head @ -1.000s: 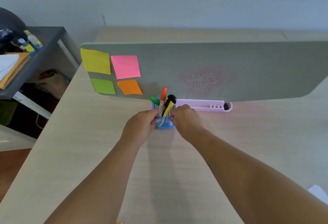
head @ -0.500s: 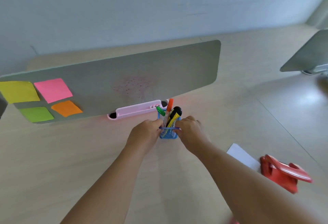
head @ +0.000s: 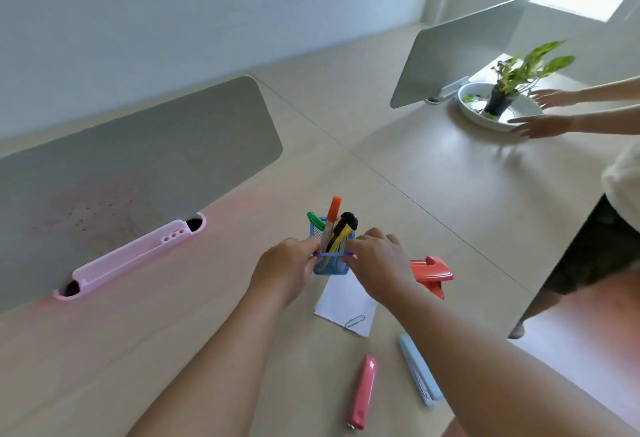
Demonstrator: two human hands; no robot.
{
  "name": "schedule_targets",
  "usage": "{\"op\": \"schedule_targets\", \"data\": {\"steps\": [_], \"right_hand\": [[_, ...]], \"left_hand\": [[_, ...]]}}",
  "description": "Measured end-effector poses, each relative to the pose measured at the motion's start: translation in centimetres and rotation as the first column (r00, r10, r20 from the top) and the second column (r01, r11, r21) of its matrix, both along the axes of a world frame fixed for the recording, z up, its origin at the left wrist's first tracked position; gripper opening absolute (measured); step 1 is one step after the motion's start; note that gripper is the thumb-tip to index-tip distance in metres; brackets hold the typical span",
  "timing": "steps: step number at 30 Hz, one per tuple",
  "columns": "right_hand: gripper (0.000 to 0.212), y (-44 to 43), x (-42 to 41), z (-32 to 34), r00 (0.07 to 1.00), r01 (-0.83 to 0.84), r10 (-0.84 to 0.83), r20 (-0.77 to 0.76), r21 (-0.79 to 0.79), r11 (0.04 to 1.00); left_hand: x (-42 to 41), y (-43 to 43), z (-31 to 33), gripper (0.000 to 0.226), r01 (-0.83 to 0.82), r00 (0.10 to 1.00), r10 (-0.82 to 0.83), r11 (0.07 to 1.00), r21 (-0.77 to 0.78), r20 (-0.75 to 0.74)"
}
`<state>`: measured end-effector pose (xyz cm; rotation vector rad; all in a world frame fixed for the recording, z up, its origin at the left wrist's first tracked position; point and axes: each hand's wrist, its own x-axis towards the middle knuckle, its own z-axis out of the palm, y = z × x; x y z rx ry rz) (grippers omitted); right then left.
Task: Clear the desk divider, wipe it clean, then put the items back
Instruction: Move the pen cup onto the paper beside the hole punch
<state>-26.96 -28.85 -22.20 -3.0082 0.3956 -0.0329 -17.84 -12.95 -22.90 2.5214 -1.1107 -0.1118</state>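
A blue mesh pen cup (head: 329, 265) holds an orange marker, a green marker and a yellow-black utility knife. My left hand (head: 282, 272) grips its left side and my right hand (head: 377, 263) grips its right side, holding it over the desk near a white sheet of paper (head: 348, 308). The grey desk divider (head: 138, 159) stands to the left, with red speckled stains on its face. A pink tray (head: 135, 256) lies along the divider's foot.
A red clip-like object (head: 433, 272) sits right of the cup. A pink case (head: 362, 391), a light blue case (head: 417, 369) and a paper clip (head: 355, 320) lie nearer me. At far right another person's hands (head: 540, 125) touch a white bowl (head: 498, 121) with a potted plant, beside a second divider (head: 457, 52).
Both hands have carried the pen cup to the right, away from the divider and pink tray. The view swung right, so the sticky notes left the frame.
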Motion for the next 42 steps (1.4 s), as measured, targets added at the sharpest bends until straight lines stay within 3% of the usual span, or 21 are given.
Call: {"op": "schedule_targets", "data": {"steps": [9, 15, 18, 20, 22, 28, 37, 42], "right_hand": [[0.021, -2.8, -4.2, -2.1, 0.995, 0.097, -0.097, -0.031, 0.004, 0.995], [0.022, -2.8, -5.1, -3.5, 0.99, 0.138, -0.138, -0.012, 0.014, 0.99], [0.026, -2.8, -5.3, -3.6, 0.991, 0.134, -0.134, 0.01, 0.018, 0.991], [0.041, -2.8, -5.9, -3.8, 0.984, 0.167, -0.171, 0.047, 0.064, 0.984], [0.055, -3.1, -6.8, -4.5, 0.968, 0.226, -0.234, 0.094, 0.095, 0.97], [0.057, -4.0, -8.5, -6.8, 0.934, 0.353, -0.35, 0.072, -0.038, 0.935], [0.057, -5.1, -7.9, -6.5, 0.938, 0.33, -0.332, -0.1, -0.032, 0.943], [0.061, -3.0, -7.6, -6.9, 0.931, 0.362, -0.363, -0.026, -0.031, 0.932]], "left_hand": [[-2.6, -3.6, -3.1, 0.01, 0.077, 0.997, -0.077, 0.996, -0.036, -0.022], [-3.8, -3.7, -4.4, 0.009, 0.028, 0.996, -0.038, 0.992, -0.124, -0.078], [-4.7, -3.3, -5.2, 0.045, -0.037, 0.986, 0.011, 0.988, -0.153, -0.166], [-5.3, -2.9, -5.9, 0.074, -0.141, 0.947, 0.109, 0.986, -0.086, -0.303], [-5.5, -2.4, -7.2, 0.085, -0.134, 0.933, 0.157, 0.987, 0.093, -0.323], [-7.1, -1.7, -10.7, 0.078, 0.057, 0.982, 0.015, 0.925, 0.375, -0.188], [-7.3, -0.8, -11.9, 0.082, 0.066, 0.993, -0.025, 0.926, 0.373, -0.115], [-6.8, 1.1, -11.8, 0.085, 0.01, 0.991, 0.041, 0.923, 0.386, -0.125]]}}
